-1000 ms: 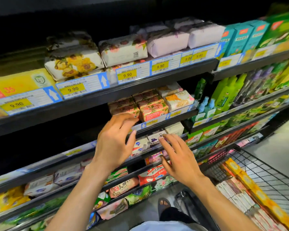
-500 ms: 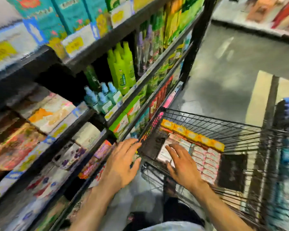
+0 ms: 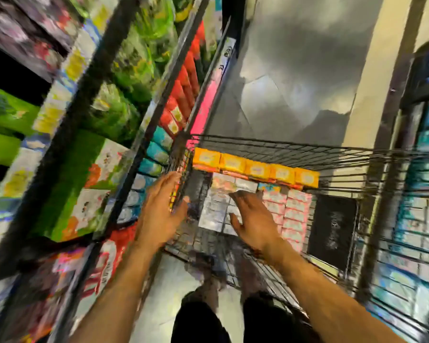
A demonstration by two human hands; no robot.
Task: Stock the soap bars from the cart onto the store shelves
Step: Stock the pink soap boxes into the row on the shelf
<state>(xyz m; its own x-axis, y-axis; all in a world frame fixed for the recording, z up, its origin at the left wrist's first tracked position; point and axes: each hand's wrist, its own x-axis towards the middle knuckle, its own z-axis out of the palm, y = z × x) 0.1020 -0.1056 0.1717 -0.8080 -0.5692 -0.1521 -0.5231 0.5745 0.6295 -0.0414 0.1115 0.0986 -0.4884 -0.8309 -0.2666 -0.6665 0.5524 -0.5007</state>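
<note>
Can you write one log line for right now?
left hand: open, at cart edge | right hand: open, above soap bars in cart | held: nothing

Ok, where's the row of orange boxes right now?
Head view: the orange boxes line the far wall of the cart, right of centre, beyond the pink packs and the right hand.

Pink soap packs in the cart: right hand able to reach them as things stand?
Likely yes. The right hand is open over the wire cart, the pink soap packs lie uncovered just beside it, and nothing sits on them.
</note>
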